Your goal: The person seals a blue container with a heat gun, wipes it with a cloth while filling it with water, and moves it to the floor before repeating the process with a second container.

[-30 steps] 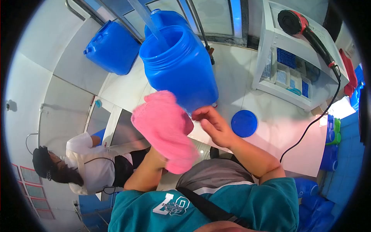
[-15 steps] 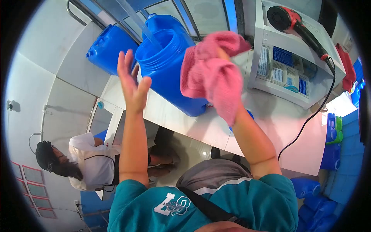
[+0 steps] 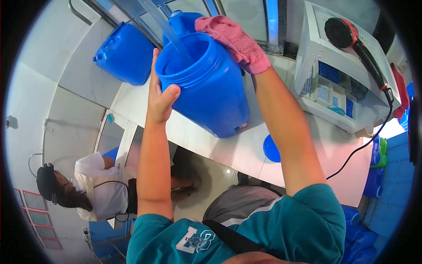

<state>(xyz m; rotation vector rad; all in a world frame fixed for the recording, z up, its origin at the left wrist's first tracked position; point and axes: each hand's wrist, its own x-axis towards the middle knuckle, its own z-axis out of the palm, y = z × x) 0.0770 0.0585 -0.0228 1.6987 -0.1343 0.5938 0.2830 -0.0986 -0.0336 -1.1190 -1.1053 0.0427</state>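
Note:
A large blue plastic jug [image 3: 211, 94] with a wide threaded mouth stands on the white counter. A clear tube [image 3: 169, 35] runs down into its mouth. My left hand [image 3: 161, 99] is against the near left of the jug's neck, its thumb in front and its fingers along the side. A pink cloth [image 3: 233, 42] covers my right hand [image 3: 257, 66] and lies against the jug's upper right side and rim. The cloth hides those fingers. A round blue lid [image 3: 271, 148] rests on the counter beside my right forearm.
Other blue jugs [image 3: 125, 53] stand at the back left and behind. On the right, a white shelf unit [image 3: 327, 116] holds small baskets, with a black-and-red heat gun [image 3: 351, 37] on top, its cord trailing down. A person in white [image 3: 99, 185] is at lower left.
My left hand has come down from the air onto the jug's neck. My right hand has moved the pink cloth back, from in front of the jug to its far right side.

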